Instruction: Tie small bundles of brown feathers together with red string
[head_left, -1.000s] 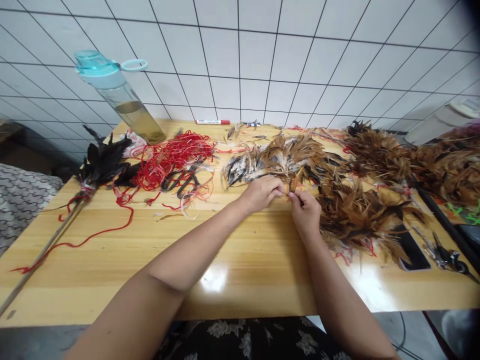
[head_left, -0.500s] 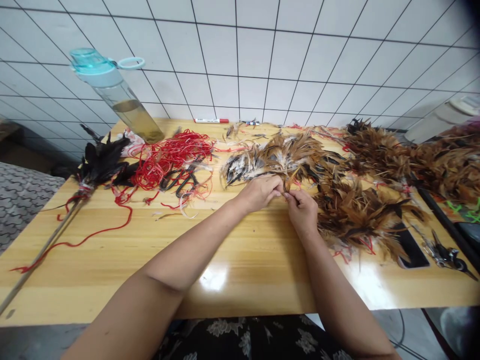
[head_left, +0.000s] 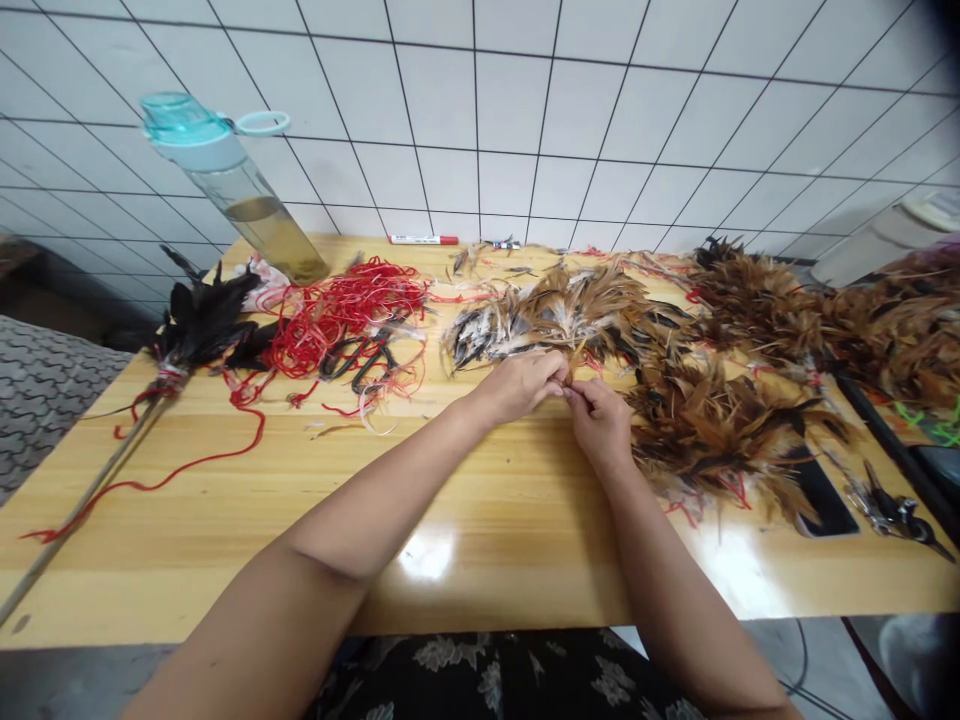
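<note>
On the wooden bench [head_left: 450,520], the left hand [head_left: 517,388] and the right hand [head_left: 600,420] meet at the quill ends of a bunch of brown feathers [head_left: 547,318], which lies at twelve o'clock from them. Both grips are closed, fingertips pinched together on the quills; how many quills each holds is too small to tell. A heap of brown feathers [head_left: 720,430] sits at three o'clock, scissors [head_left: 889,515] at four, and tangled red cord [head_left: 345,320] at ten.
</note>
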